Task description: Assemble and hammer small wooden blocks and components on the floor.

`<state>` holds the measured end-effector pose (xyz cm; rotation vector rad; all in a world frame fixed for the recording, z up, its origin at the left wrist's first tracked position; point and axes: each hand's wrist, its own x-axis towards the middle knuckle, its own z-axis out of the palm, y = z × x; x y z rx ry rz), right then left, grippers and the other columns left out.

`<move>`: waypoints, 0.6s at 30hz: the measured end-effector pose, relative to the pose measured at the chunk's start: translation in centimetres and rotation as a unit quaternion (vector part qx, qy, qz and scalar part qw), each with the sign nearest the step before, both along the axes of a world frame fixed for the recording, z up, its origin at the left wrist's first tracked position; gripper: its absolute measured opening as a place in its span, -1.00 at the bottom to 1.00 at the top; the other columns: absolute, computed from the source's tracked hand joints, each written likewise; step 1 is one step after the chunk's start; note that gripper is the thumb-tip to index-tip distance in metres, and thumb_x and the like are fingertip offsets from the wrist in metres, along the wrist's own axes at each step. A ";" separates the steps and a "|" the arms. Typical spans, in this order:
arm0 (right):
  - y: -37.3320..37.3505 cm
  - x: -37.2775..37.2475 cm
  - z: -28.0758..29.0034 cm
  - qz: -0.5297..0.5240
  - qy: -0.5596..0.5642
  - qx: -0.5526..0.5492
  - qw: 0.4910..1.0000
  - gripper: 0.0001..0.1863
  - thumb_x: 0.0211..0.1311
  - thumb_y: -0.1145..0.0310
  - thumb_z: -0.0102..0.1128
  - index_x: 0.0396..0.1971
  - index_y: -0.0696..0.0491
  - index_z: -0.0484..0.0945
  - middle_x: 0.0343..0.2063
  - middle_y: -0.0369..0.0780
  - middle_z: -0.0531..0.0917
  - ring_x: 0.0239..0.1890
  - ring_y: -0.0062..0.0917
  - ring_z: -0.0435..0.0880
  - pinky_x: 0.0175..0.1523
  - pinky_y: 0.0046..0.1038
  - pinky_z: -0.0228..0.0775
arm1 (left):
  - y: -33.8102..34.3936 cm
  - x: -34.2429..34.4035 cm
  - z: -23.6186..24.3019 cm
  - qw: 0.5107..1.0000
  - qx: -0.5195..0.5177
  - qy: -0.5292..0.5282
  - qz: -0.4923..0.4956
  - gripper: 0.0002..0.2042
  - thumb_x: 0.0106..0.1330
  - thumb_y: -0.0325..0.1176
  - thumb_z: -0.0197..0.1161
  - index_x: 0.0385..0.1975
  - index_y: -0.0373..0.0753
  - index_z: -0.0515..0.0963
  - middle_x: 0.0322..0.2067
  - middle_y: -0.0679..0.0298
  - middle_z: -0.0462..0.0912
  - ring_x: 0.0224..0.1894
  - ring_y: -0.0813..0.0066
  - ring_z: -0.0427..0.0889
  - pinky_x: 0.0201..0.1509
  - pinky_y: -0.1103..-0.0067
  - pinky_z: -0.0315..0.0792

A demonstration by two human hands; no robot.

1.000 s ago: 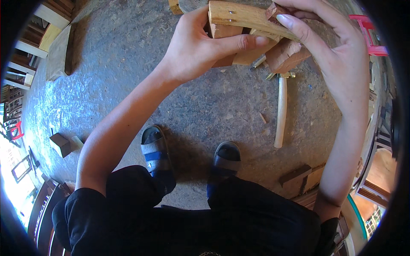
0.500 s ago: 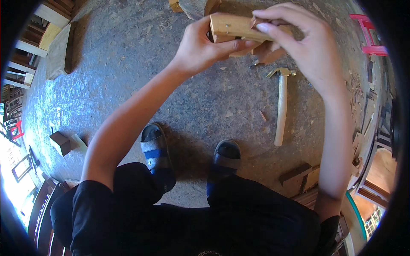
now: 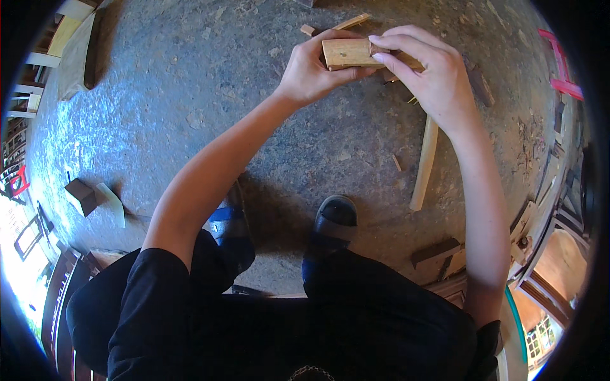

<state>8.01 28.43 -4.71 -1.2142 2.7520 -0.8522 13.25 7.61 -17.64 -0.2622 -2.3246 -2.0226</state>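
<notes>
My left hand [image 3: 306, 73] is wrapped round the left end of a pale wooden block [image 3: 346, 53], thumb along its near side. A small dark mark shows on the block's face. My right hand [image 3: 438, 71] is closed in a pinch at the block's right part, its thumb and fingertips on a small brown wood piece [image 3: 375, 48] that lies against the block. My right fingers cover much of that piece. Below my right hand, a hammer [image 3: 426, 166] rests on the floor. Its pale handle shows, while its head is mostly hidden behind my hand.
Thin wood strips [image 3: 352, 22] lie on the floor beyond my hands, and a small splinter [image 3: 397, 162] near the hammer. A dark block [image 3: 81, 195] stands at left. Wood offcuts [image 3: 435, 254] are by my right knee. A pink plastic frame [image 3: 562, 66] stands far right.
The block has turned in my hands, so a different face shows. My right hand has shifted slightly left and down, now covering the hammer's head. The whole view has shifted a little.
</notes>
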 end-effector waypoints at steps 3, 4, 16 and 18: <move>0.6 0.9 -0.9 0.014 0.022 0.016 1.000 -0.72 0.35 0.31 0.36 0.03 -0.06 0.73 -0.03 -0.32 0.76 -0.05 -0.43 0.78 0.13 -0.40 0.63 | -0.5 0.5 -0.3 1.000 -0.010 0.015 -0.018 -0.42 0.24 -0.30 0.54 0.25 -0.30 0.50 0.05 0.17 0.71 0.10 0.37 0.71 0.21 0.41 0.64; 0.7 1.2 -1.1 0.014 0.040 -0.002 0.999 -0.74 0.33 0.31 0.37 0.00 -0.06 0.74 -0.06 -0.33 0.77 -0.08 -0.40 0.78 0.08 -0.39 0.65 | -0.6 0.5 -0.4 0.999 -0.004 0.031 -0.023 -0.42 0.24 -0.30 0.54 0.24 -0.30 0.51 0.06 0.17 0.71 0.11 0.36 0.71 0.22 0.41 0.63; 1.6 2.4 -1.9 -0.003 0.075 -0.027 0.997 -0.73 0.31 0.42 0.36 -0.01 -0.06 0.75 -0.08 -0.32 0.77 -0.09 -0.41 0.79 0.03 -0.41 0.67 | 0.0 1.1 6.1 0.975 -0.013 0.201 0.096 -0.50 0.29 -0.29 0.49 0.16 -0.35 0.50 -0.04 0.12 0.69 0.10 0.29 0.65 0.15 0.35 0.56; 1.3 2.7 -1.6 -0.008 0.065 -0.030 0.997 -0.67 0.26 0.48 0.39 0.03 -0.03 0.74 -0.07 -0.29 0.76 -0.08 -0.43 0.78 0.04 -0.44 0.65 | -0.9 0.3 5.7 0.969 -0.091 0.224 0.045 -0.53 0.27 -0.28 0.50 0.11 -0.33 0.54 -0.06 0.10 0.68 0.09 0.24 0.65 0.14 0.33 0.55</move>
